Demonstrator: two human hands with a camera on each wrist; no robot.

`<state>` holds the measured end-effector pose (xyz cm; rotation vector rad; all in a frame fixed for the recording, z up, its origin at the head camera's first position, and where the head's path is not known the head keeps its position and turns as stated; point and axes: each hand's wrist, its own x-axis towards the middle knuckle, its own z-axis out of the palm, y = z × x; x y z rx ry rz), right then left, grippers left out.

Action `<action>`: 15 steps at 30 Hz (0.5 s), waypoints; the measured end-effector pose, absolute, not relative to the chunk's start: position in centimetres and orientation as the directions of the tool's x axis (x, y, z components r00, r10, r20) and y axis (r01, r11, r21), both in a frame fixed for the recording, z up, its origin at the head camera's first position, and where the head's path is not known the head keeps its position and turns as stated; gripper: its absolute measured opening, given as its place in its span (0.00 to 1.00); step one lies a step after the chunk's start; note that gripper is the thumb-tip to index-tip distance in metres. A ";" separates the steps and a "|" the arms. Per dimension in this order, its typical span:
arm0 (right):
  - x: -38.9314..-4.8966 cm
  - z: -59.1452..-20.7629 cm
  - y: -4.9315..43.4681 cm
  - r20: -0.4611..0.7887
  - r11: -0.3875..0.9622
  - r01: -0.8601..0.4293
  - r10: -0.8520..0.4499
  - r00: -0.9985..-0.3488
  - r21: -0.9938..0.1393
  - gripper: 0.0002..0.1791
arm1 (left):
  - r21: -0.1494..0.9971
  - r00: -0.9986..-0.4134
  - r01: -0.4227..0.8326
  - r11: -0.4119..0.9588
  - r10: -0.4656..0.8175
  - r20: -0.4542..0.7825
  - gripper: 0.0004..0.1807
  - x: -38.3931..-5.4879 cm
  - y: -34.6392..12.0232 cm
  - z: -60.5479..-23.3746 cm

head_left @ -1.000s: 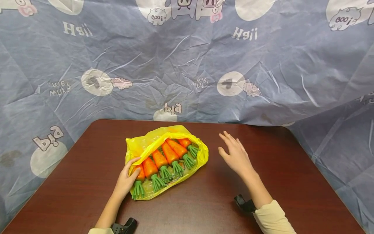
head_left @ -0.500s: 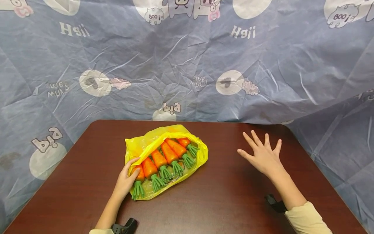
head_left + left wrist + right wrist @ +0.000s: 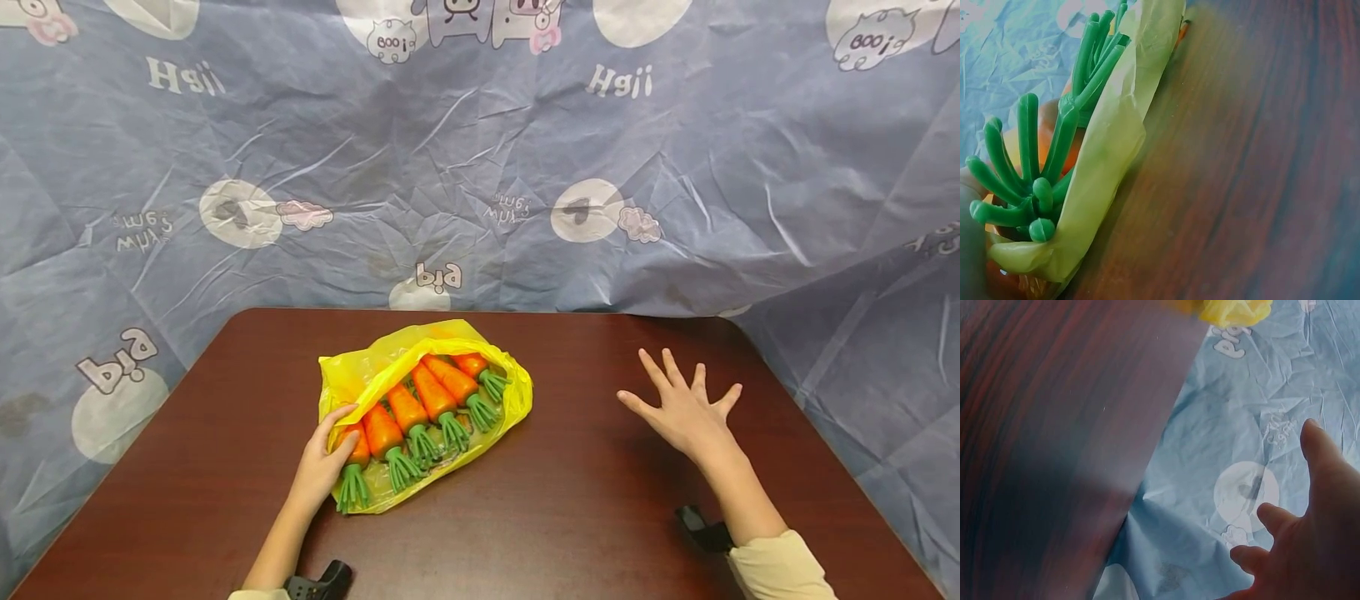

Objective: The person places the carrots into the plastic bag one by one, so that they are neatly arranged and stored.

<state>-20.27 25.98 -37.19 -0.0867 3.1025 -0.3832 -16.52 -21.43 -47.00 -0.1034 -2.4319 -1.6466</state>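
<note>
A yellow plastic bag (image 3: 521, 387) lies on its side on the table, its mouth toward me. Inside, several orange toy carrots (image 3: 408, 408) with green tops sit side by side. My left hand (image 3: 321, 458) holds the bag's left edge, its thumb over the leftmost carrot. The left wrist view shows green carrot tops (image 3: 1035, 150) beside the bag's edge (image 3: 1113, 125). To the right of the bag, my right hand (image 3: 686, 410) is held above the table with fingers spread, holding nothing. In the right wrist view, fingers of that hand (image 3: 1313, 531) stick out straight.
The dark brown wooden table (image 3: 495, 542) runs back to a blue-grey printed cloth (image 3: 450, 167) hanging behind it. A black band with a camera (image 3: 705, 529) sits on the right wrist, and another (image 3: 321, 581) on the left.
My right hand has moved away from the bag to the right, and its fingers have spread; lately it has shifted slightly toward me. The left hand, bag and carrots keep their places.
</note>
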 end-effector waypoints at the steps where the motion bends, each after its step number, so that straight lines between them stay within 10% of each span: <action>1: -20.3 -37.2 26.1 -0.005 0.967 -0.052 -0.054 -0.999 -0.249 0.48 | 0.909 -0.976 0.174 0.378 -0.054 0.209 0.22 -16.6 -21.4 -47.0; 15: -20.3 -37.1 26.6 0.026 0.955 -0.071 -0.066 -0.997 -0.288 0.47 | 0.829 -0.930 0.233 0.509 -0.133 0.343 0.20 -15.6 -21.2 -46.5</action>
